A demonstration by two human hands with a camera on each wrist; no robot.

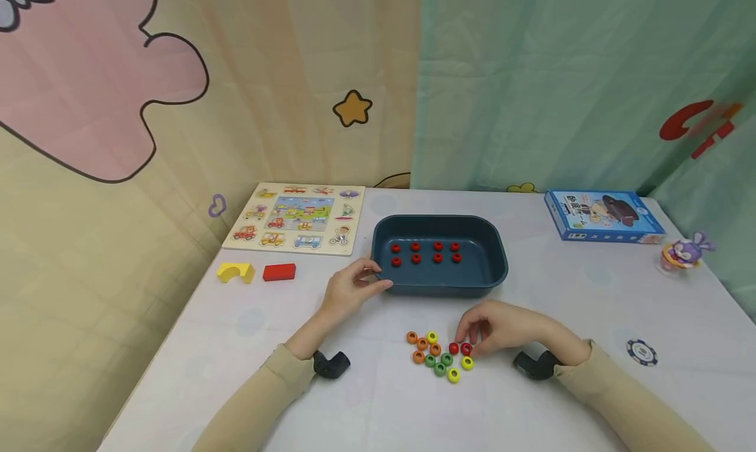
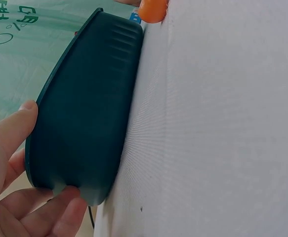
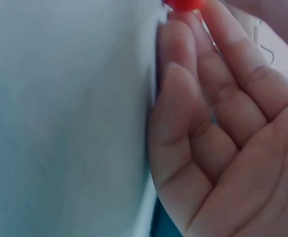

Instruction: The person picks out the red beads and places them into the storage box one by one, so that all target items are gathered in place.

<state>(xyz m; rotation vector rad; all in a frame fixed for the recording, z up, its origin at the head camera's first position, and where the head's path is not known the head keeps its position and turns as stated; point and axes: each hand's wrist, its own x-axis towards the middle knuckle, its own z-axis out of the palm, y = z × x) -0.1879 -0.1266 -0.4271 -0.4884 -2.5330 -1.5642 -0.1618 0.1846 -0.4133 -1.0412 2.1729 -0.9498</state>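
Note:
My left hand (image 1: 347,290) grips the left front corner of a dark teal plastic tray (image 1: 440,290), thumb at the rim and fingers around the end. In the left wrist view, the tray's outer wall (image 2: 87,103) stands on the cloth. Inside the tray, several red beads (image 1: 438,258) form two rows. My right hand (image 1: 506,325) is in front of the tray and pinches a red bead (image 1: 466,349) between thumb and finger, low at the table. Right beside it lies another red bead (image 1: 453,348). Orange beads (image 1: 419,357), green beads (image 1: 440,369) and yellow beads (image 1: 453,375) lie loosely grouped there.
A wooden picture puzzle (image 1: 348,242) lies at the back left, with a yellow arch block (image 1: 236,272) and a red block (image 1: 279,272) before it. To the right are a blue box (image 1: 605,216), a purple rabbit toy (image 1: 685,251) and a poker chip (image 1: 642,352). Curtains hang behind.

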